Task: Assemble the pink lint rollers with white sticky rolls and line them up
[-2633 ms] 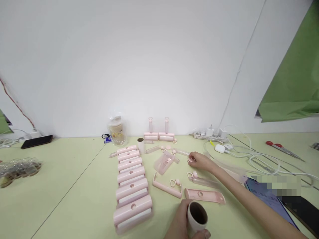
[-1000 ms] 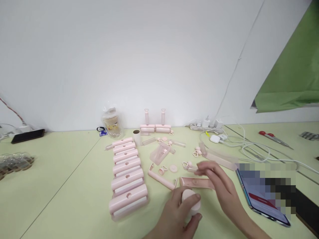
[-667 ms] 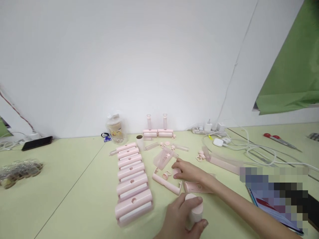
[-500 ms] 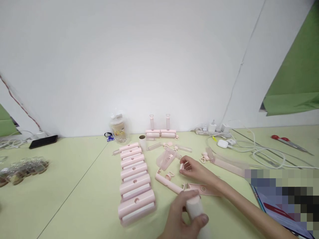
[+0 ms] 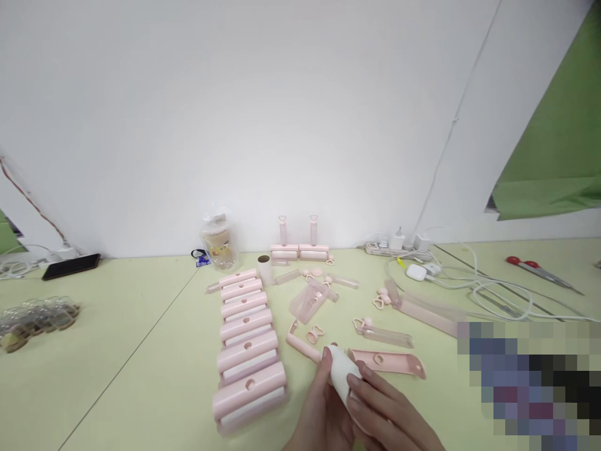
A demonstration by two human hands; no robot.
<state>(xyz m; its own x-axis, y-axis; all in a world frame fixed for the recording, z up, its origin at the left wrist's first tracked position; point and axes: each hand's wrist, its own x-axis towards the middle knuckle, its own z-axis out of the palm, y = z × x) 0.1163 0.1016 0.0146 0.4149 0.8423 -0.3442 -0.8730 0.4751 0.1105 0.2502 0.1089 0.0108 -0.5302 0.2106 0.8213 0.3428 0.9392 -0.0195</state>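
Observation:
A white lint roller refill roll (image 5: pixel 342 371) is held low in front of me, tilted, its top end away from me. My left hand (image 5: pixel 319 407) is wrapped round its left side, the thumb near the top. My right hand (image 5: pixel 389 407) lies round its right side with the fingers closed on it. The roll's lower end is hidden by my hands. Just beyond it lies a pink roller arm (image 5: pixel 303 346), partly covered by the roll and my left hand. A pink curved cover (image 5: pixel 389 362) with a hole rests beside my right hand.
Several pink lint rollers (image 5: pixel 248 347) stand in a column on the left. A cardboard-cored roll (image 5: pixel 265 272), a translucent cover (image 5: pixel 310 300), a heart-ringed handle (image 5: pixel 387 334) and a heart-ring cap (image 5: pixel 315 334) lie beyond. White cables (image 5: pixel 507 294) and scissors (image 5: pixel 539 269) are at right.
My right hand has come back from the small pink part near the middle of the table and closed round the roll. My left hand has shifted slightly left and up with the roll.

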